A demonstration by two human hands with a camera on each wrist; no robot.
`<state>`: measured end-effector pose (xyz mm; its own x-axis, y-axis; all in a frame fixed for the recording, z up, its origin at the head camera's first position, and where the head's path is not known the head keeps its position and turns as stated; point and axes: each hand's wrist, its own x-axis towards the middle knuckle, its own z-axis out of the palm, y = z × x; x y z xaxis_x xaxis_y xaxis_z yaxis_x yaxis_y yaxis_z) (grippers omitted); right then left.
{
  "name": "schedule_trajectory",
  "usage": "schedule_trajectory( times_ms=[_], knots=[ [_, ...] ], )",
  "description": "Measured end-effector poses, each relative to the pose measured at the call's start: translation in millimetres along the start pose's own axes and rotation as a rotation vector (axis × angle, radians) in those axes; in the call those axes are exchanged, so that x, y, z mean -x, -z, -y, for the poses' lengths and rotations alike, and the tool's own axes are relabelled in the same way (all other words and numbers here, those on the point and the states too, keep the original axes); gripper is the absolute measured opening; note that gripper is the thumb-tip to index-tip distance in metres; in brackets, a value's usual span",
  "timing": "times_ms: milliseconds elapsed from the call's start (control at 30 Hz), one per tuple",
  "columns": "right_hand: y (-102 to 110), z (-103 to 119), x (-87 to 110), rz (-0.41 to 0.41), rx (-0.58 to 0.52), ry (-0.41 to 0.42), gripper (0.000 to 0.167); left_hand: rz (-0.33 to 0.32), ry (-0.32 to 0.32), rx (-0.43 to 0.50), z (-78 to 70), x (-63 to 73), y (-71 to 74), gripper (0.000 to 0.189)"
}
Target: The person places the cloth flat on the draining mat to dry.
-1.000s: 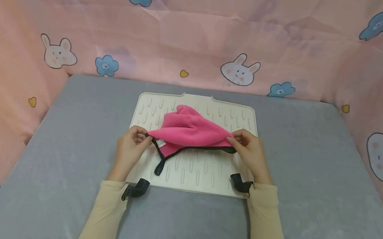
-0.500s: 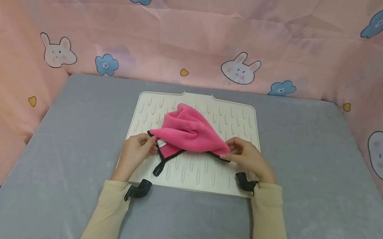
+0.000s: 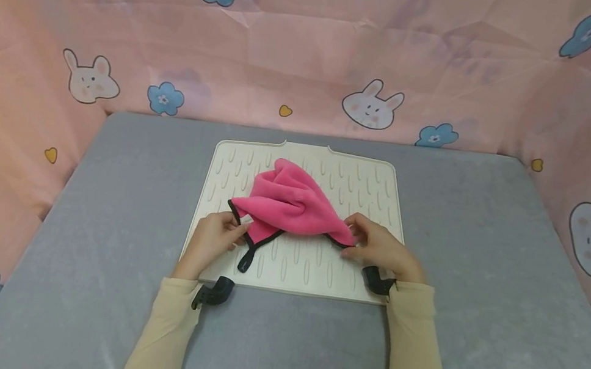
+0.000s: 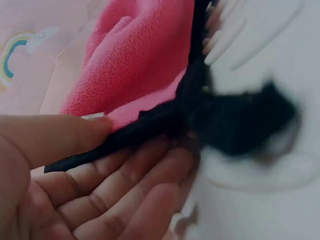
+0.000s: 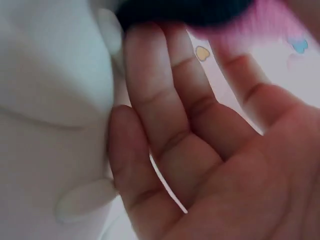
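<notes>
A pink plush towel with black edging lies bunched on a cream ribbed mat. Its black hanging loop points toward the person. My left hand pinches the towel's left edge by the white tag; in the left wrist view the thumb lies over the black edging, fingers beneath. At the opposite corner is my right hand, thumb and fingers spread around the towel's tip. Seen from the right wrist, its fingers are loosely extended, tips at the dark edging.
The mat lies on a grey cloth-covered table. Pink curtains printed with rabbits and flowers hang behind and at both sides. Black wrist mounts sit on both forearms, over beige sleeves.
The left hand has slid from the towel's left corner down along its edge toward the tag. The right hand has moved lower, the right corner coming down, and its thumb has parted from the towel.
</notes>
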<state>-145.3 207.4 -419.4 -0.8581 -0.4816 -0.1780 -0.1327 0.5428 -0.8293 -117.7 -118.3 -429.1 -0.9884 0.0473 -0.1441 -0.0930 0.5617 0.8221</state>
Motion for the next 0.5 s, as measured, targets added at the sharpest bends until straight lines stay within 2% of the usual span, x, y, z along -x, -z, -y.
schedule_trajectory(
  times_ms=[133,300,400,500],
  knots=[
    [-1.5,1.3,-1.1,-0.117,0.043,0.016,0.021,-0.031,0.014,0.145,0.5,-1.5,3.0,0.020],
    [-2.1,1.9,-1.9,-0.238,0.068,0.019,0.022,-0.059,0.091,0.313,-0.9,-3.3,6.9,0.020],
    [-2.1,1.1,-2.4,-0.323,0.107,0.060,0.018,-0.074,0.116,0.361,0.0,-3.2,10.8,0.017],
    [-1.8,-0.3,-3.6,-0.409,0.136,0.136,0.012,-0.076,0.128,0.392,0.9,-2.4,16.1,0.017]
  ],
)
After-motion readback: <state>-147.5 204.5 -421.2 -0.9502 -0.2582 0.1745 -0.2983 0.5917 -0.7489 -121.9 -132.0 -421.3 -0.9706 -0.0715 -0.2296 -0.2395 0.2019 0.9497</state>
